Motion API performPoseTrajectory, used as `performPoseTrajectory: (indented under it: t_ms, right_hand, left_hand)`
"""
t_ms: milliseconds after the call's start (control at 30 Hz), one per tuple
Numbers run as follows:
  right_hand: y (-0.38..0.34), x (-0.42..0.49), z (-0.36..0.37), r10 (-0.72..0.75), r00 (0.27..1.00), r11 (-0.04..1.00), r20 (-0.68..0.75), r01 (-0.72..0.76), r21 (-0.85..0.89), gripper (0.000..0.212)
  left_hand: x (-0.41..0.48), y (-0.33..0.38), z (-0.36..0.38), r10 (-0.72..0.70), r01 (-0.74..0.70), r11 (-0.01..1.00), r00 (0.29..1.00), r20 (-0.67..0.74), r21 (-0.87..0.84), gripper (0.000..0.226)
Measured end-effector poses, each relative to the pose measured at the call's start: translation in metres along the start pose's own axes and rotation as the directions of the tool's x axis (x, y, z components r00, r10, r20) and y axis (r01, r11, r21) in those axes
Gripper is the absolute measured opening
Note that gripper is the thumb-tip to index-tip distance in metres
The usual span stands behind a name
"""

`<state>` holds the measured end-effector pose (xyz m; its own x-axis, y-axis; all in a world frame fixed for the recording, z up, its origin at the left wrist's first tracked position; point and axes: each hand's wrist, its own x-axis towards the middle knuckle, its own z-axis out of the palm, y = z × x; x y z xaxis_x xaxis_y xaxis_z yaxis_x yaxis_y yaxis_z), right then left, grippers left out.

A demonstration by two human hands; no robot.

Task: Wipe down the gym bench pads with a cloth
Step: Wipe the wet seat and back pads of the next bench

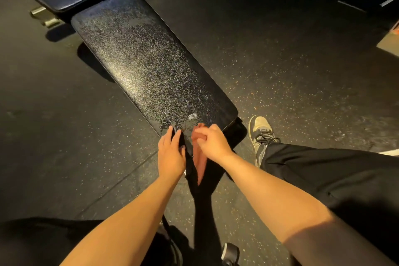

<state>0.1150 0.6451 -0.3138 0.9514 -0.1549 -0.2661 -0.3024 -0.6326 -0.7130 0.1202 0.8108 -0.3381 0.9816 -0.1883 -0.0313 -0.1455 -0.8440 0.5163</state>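
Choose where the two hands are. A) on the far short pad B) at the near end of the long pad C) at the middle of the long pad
B: the left hand and right hand hold the cloth at the near end of the long pad.

Bare forearms (133, 207), no sleeves in sight. Loose black trousers (323, 170), plus a tan-and-black sneaker (260, 134) with black laces on the right foot.
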Motion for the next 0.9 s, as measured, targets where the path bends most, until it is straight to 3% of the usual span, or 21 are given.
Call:
performPoseTrajectory:
  t_ms: [100,167,333,500,633,733,800,900]
  right_hand:
    - [-0.001,0.02,-0.016,0.056,0.991,0.998,-0.12,-0.054,0.018,0.048]
    - [-0.008,0.028,-0.014,0.062,0.992,0.998,-0.108,-0.064,-0.015,0.052]
    - [-0.02,0.015,0.017,-0.072,0.994,0.985,-0.088,0.057,-0.164,0.054]
    - [-0.007,0.001,0.028,-0.098,0.994,0.992,-0.041,0.094,-0.088,0.042]
    - [-0.008,0.024,0.013,-0.011,0.976,0.991,-0.217,0.04,0.127,0.037]
    - [-0.012,0.039,0.018,-0.105,0.981,0.994,-0.163,0.109,0.01,0.062]
    - [-0.008,0.041,0.033,-0.157,0.977,0.987,-0.145,0.153,-0.042,0.065]
    - [-0.001,0.025,0.05,-0.167,0.984,0.986,-0.068,0.168,0.012,0.062]
  left_hand:
    - [0.004,-0.001,-0.003,-0.053,0.052,0.998,0.998,-0.024,-0.04,0.053]
    - [0.005,0.0,-0.004,-0.076,0.076,0.997,0.997,-0.017,-0.021,0.053]
    - [0.003,-0.003,-0.003,-0.078,0.078,0.995,0.997,0.005,-0.057,0.058]
    - [0.003,-0.004,0.0,-0.076,0.075,0.993,0.997,-0.003,-0.085,0.058]
    - [0.003,-0.005,-0.003,-0.084,0.086,0.992,0.996,0.017,-0.091,0.059]
    - [0.002,-0.006,-0.004,-0.074,0.076,0.993,0.997,0.027,-0.087,0.061]
    - [0.002,-0.004,-0.004,-0.082,0.086,0.991,0.996,0.04,-0.106,0.062]
    - [0.001,-0.003,-0.005,-0.098,0.103,0.984,0.994,0.04,-0.147,0.064]
